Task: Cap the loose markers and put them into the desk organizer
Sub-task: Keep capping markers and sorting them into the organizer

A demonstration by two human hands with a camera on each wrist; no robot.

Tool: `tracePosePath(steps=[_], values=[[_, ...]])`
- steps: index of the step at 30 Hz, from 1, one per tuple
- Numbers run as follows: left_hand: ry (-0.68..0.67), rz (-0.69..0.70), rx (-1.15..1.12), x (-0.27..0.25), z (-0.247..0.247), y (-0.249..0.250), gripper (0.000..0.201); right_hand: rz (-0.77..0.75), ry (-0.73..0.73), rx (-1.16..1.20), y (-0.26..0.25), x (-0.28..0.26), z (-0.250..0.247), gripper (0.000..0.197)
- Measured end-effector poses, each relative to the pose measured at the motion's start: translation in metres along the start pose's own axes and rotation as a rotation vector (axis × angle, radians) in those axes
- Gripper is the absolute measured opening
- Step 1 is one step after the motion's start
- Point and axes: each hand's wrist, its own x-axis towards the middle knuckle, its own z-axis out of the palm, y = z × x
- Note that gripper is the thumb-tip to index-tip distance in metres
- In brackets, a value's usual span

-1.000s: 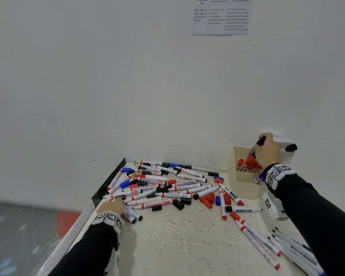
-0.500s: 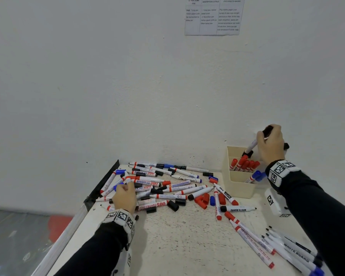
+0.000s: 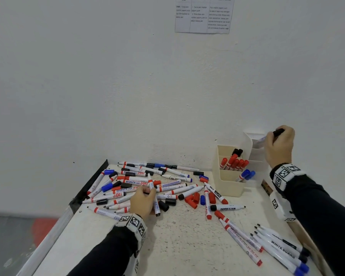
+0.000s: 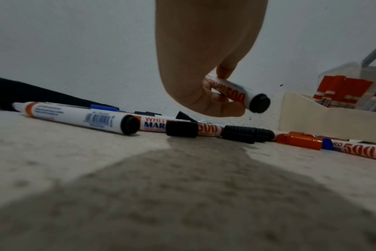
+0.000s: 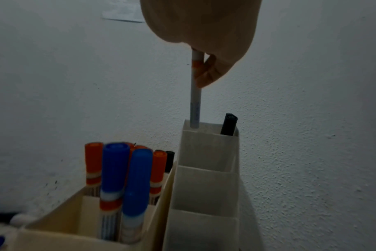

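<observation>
Hands each grip 1 marker: right (image 3: 279, 145) above organizer (image 3: 249, 140), left (image 3: 142, 201) over pile (image 3: 147, 184).

Plain white textured plaster wall (image 3: 108, 86) behind and to the right, meeting in a corner, with small dark specks low down near the table edge. High on it, a white printed paper sheet (image 3: 204, 15) with a three-column table of small text, too small to read. Below, a white speckled table (image 3: 177, 246), scuffed with dark flecks, bordered along its left side by a black strip (image 3: 92, 184) and a pale metal rail (image 3: 46, 242). Beyond that rail, grey floor (image 3: 6, 246) and a blurred red shape (image 3: 43, 228). Soft, even light, with faint shadows.
</observation>
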Motion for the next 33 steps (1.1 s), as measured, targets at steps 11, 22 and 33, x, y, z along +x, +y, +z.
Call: tracePosePath(steps=[11,22,33], values=[[-0.049,-0.009,0.015,-0.004,0.007,-0.003,0.022,0.079,-0.091,-0.198,0.016,-0.009,0.015,0.024],[-0.050,0.017,0.045,-0.003,0.010,-0.004,0.026,0.173,-0.123,-0.335,0.011,-0.016,0.014,0.023],[0.132,0.051,-0.020,0.001,0.007,-0.002,0.023,0.053,-1.090,-0.181,-0.070,-0.078,0.074,0.010]])
